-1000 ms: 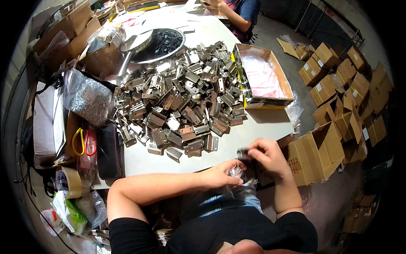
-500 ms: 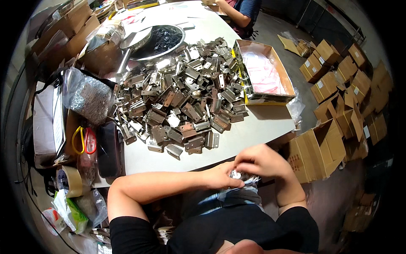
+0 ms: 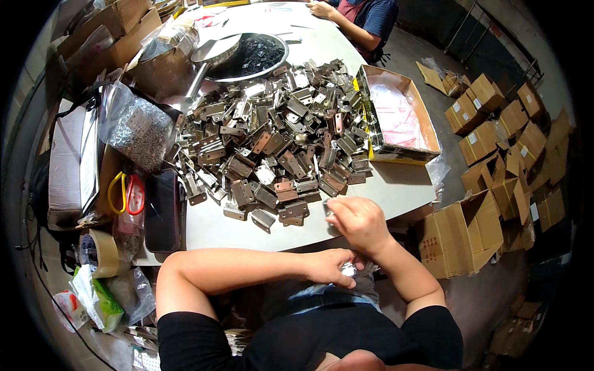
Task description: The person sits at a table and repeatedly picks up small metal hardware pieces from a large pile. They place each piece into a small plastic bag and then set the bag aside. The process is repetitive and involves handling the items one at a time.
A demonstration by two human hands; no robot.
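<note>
My left hand [image 3: 327, 266] is closed at my lap around a small shiny silvery bundle [image 3: 348, 269], whose kind I cannot make out. Above the table's near edge, my right hand [image 3: 359, 224] pinches a small metal piece [image 3: 328, 208], partly hidden by the fingers. Beyond it lies a large heap of bent metal brackets [image 3: 272, 148] with holes, silver and brownish, spread loosely over the white table [image 3: 229, 240].
An open carton [image 3: 403, 157] with pink-white packets stands right of the heap. Behind are a metal bowl [image 3: 286, 57] of dark parts and a scoop [image 3: 197, 83]. At left are red-yellow scissors [image 3: 135, 196], a dark phone-like case [image 3: 163, 210] and tape [image 3: 106, 252]. Another person [image 3: 365, 31] sits at the far side.
My right hand has moved from my left hand up and forward over the table edge, with a small metal piece in its fingers. The left hand stays near my lap; the view has shifted slightly.
</note>
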